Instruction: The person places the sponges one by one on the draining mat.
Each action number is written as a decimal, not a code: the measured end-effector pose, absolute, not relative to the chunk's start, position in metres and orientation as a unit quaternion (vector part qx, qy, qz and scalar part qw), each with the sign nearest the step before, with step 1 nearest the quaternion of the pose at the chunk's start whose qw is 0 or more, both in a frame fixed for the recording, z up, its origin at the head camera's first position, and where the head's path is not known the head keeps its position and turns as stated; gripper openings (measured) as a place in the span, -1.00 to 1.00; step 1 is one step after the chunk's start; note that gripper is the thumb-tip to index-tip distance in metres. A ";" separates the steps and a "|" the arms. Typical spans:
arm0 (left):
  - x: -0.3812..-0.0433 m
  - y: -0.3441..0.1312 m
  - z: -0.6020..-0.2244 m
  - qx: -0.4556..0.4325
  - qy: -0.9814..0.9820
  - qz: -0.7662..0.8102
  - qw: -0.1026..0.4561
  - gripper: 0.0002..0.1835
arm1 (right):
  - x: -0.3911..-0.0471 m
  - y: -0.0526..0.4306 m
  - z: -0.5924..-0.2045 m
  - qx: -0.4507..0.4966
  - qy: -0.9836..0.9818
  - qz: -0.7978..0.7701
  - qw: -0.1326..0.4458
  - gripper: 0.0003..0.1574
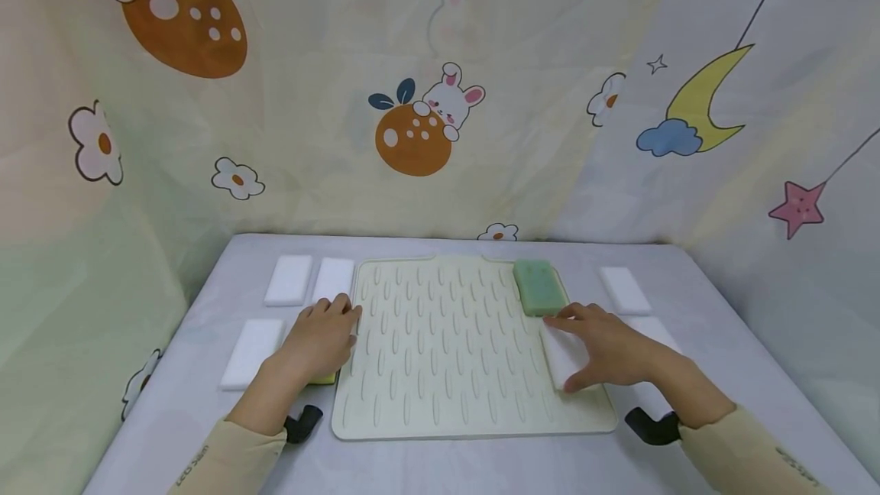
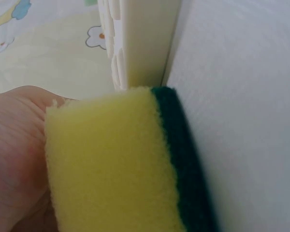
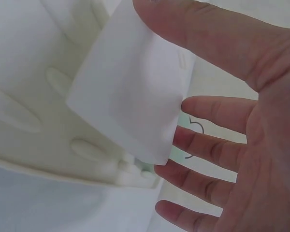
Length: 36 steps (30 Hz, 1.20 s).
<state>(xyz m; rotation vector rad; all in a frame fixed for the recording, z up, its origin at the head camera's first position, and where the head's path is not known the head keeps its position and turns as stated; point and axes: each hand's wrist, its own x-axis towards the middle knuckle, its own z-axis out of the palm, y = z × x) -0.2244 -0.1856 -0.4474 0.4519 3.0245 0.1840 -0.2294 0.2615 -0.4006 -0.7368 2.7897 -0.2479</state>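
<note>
Head view | cream mat (image 1: 447, 373), ribbed, landmark | R hand (image 1: 601, 348) over mat's R side, thumb & fingers pinching opp. edges of white block (image 1: 561, 348) lying there | L hand (image 1: 319, 338) at mat's L edge, fingers bent, can't tell if gripping | green sponge (image 1: 539, 289) mat's far R corner | yellow sponge (image 1: 323, 379) just L of mat, under L wrist

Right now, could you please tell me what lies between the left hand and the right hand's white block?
A bare stretch of the mat lies between the left hand and that white block, in the head view.
</note>
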 end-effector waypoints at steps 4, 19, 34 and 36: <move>-0.225 -0.186 -0.448 0.147 0.987 0.058 0.038 -0.45 | -0.230 0.259 -0.403 -0.255 0.955 -0.082 0.123 0.33; -0.226 -0.184 -0.447 0.145 0.987 0.060 0.038 -0.45 | -0.231 0.260 -0.412 -0.235 0.960 -0.078 0.132 0.34; -0.226 -0.186 -0.448 0.145 0.987 0.057 0.040 -0.45 | -0.231 0.259 -0.418 -0.236 0.958 -0.092 0.133 0.35; -0.226 -0.186 -0.450 0.144 0.987 0.057 0.042 -0.45 | -0.232 0.259 -0.419 -0.238 0.957 -0.092 0.134 0.35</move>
